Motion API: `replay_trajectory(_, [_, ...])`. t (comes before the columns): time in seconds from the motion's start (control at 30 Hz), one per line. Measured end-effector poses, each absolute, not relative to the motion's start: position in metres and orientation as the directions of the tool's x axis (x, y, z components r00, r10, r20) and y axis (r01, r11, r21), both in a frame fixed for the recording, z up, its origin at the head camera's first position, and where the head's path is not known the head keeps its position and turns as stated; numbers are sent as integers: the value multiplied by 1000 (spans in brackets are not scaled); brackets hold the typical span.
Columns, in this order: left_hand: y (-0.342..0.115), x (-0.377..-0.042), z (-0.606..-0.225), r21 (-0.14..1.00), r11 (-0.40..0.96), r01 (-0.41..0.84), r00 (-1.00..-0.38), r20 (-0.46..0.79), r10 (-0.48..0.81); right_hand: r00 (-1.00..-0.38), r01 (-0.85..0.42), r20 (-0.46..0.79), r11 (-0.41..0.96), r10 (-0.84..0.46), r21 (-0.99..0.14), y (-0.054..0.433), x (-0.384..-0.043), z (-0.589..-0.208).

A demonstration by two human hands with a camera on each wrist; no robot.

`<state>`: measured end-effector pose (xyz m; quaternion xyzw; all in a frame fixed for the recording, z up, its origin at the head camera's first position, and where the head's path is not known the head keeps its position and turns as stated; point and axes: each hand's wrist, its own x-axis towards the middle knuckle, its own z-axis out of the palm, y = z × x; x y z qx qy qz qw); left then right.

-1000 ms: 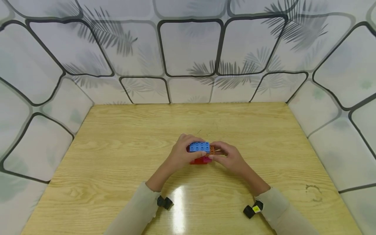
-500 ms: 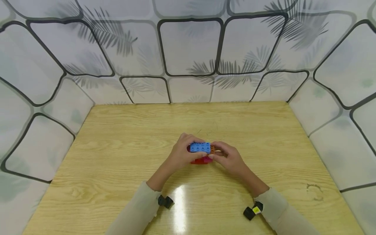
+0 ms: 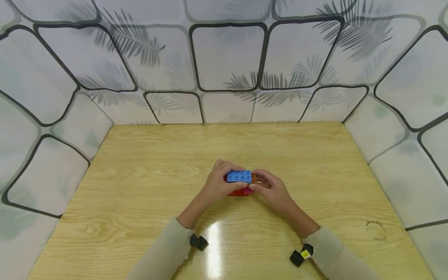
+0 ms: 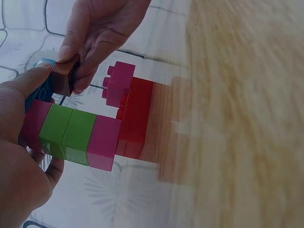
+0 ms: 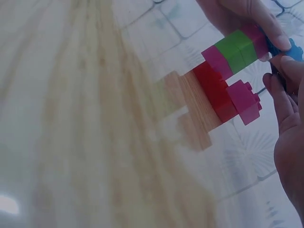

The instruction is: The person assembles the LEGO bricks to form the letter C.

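Note:
My left hand point(image 3: 219, 182) holds the blue brick point(image 3: 239, 176) at the top of a brick stack, thumb on the near side. Under it, in the left wrist view, runs a column of a pink brick point(image 4: 37, 118), two green bricks point(image 4: 78, 135) and a lower pink brick point(image 4: 103, 142). The column stands on one end of a red brick point(image 4: 137, 111); another pink brick point(image 4: 120, 84) sits on the other end. My right hand point(image 3: 274, 189) pinches an orange-brown brick point(image 4: 64, 76) against the blue brick's right end. Whether those two are joined cannot be told.
The stack rests on a wooden table point(image 3: 157, 163) with a glossy top. Patterned wall panels point(image 3: 227, 58) enclose the back and both sides. A small dark camera point(image 3: 198, 242) sits at the left wrist, another point(image 3: 297, 257) at the right.

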<state>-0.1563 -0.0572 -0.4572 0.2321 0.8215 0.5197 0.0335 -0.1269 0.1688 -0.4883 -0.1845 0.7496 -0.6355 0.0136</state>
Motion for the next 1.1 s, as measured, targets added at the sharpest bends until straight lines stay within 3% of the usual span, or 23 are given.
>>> replay_trajectory(0.23, [-57, -155, -456, 876, 353, 327, -897, 171, 407, -927, -238, 175, 161, -331, -958, 167, -129, -484])
replay_trajectory(0.47, [-56, -156, -458, 872, 354, 338, -895, 181, 408, -906, -386, 300, 292, -298, -875, 163, -131, -481])
replay_trajectory(0.67, [-56, -156, -458, 875, 347, 337, -894, 182, 409, -886, -444, 357, 322, -295, -836, 162, -130, -480])
replay_trajectory(0.87, [-57, -156, -458, 875, 349, 334, -895, 179, 408, -892, -439, 349, 361, -289, -823, 159, -130, -478])
replay_trajectory(1.1, [-57, -156, -459, 883, 338, 325, -895, 172, 412, -907, -396, 320, 301, -272, -868, 162, -129, -478])
